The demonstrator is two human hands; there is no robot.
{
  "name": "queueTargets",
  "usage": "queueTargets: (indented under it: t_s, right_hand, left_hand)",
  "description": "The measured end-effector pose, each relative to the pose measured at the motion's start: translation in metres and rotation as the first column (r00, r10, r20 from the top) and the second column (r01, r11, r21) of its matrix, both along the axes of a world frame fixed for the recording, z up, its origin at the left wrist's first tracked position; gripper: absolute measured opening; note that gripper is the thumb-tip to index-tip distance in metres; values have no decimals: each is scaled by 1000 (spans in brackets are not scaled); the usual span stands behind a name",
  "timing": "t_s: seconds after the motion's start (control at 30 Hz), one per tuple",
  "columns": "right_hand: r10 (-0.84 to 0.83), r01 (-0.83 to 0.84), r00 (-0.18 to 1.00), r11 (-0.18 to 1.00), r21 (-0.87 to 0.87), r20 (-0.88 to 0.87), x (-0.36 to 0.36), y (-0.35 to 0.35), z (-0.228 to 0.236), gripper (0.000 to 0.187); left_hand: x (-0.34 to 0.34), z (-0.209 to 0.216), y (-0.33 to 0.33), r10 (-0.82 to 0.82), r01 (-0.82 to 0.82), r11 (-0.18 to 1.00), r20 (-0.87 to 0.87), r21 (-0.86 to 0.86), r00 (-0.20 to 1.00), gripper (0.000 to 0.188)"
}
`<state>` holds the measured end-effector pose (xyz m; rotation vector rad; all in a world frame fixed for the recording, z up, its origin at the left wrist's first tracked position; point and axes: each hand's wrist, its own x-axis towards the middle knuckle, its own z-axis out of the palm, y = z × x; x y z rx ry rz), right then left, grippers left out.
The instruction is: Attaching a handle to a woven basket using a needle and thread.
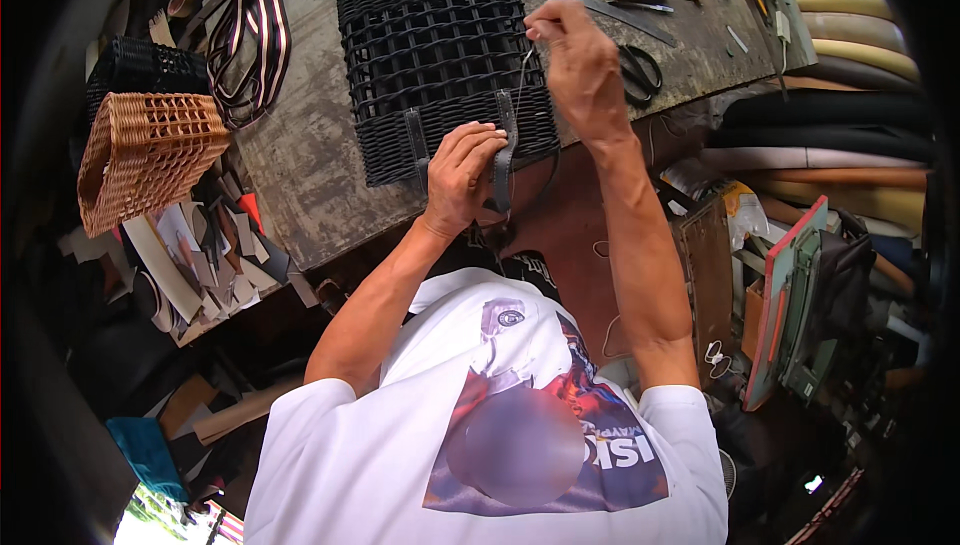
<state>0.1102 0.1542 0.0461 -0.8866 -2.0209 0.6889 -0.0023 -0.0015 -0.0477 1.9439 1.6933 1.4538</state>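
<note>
A black woven basket [440, 65] lies on the worktable with its open-lattice side up. Two dark leather straps are fixed along its near edge, a left strap [415, 135] and a right strap [504, 135]. My left hand [462, 170] is closed at the near edge of the basket, fingers bent over the right strap, with the thumb side hidden. Raised beside the basket's right edge, my right hand [580, 70] pinches a thin pale thread [523, 75]. The thread runs down toward the right strap and my left hand. Whether a needle is in the pinch is too small to tell.
Black-handled scissors [640, 75] and a metal ruler [600, 10] lie on the worktable [300, 165] right of the basket. Striped straps [262, 25] are bundled at left, near a tan woven basket [150, 150]. Rolled material [830, 135] is stacked at right.
</note>
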Motion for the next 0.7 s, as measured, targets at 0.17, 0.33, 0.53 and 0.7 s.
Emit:
queueTargets:
  t_s: [0.17, 0.33, 0.53, 0.7]
  right_hand:
    - [-69, -76, 956, 881, -466, -286, 75, -63, 55, 6]
    - [-396, -101, 784, 678, -728, -478, 154, -155, 38, 8]
    - [-749, -82, 560, 375, -923, -354, 231, -238, 5, 8]
    - [-929, 62, 344, 166, -984, -135, 305, -303, -41, 8]
  left_hand:
    - [0, -3, -2, 10, -10, 1000, -5, 23, 1000, 32]
    - [2, -3, -1, 3, 1, 998, -59, 70, 998, 29]
    - [1, -6, 1, -10, 14, 998, -70, 61, 998, 31]
    - [0, -8, 1, -13, 20, 997, -90, 73, 996, 33]
